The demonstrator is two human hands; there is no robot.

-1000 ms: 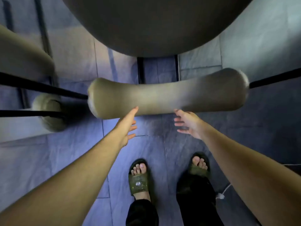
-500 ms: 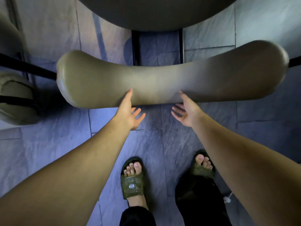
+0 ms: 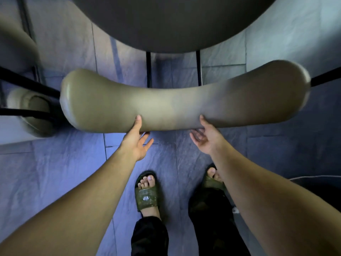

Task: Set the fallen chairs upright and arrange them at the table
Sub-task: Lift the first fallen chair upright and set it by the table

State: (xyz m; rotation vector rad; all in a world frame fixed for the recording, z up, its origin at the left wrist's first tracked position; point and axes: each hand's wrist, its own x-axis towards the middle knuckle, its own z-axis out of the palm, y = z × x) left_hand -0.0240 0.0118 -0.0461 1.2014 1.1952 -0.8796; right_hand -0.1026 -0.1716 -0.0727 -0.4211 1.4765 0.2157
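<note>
Chair backrest: the padded olive backrest (image 3: 175,102) lies across the middle of the view, seen from above, wide at both ends and narrow in the middle; black frame bars run out from its left and right ends.
Chair position: it stands between the person and the round dark table (image 3: 175,21), whose edge fills the top of the view; two black legs show below the table edge, just behind the backrest.
Left hand: the left hand (image 3: 137,140) reaches forward on a straight arm, palm turned inward; the thumb lies against the near face of the backrest left of its narrow middle, the other fingers are spread and pass under its lower edge. It is not closed around the pad.
Right hand: the right hand (image 3: 204,138) mirrors it right of the middle, thumb up against the near face, fingers loosely spread and curled below the edge, palm facing the left hand. No closed grasp shows.
Hands apart: the two hands sit well apart along the narrow section.
Second chair: another olive padded chair (image 3: 27,109) with black bars is at the left edge, partly cut off and blurred.
Feet: both feet in dark green slides (image 3: 146,195) stand on the grey tiled floor (image 3: 55,163) below the arms.
</note>
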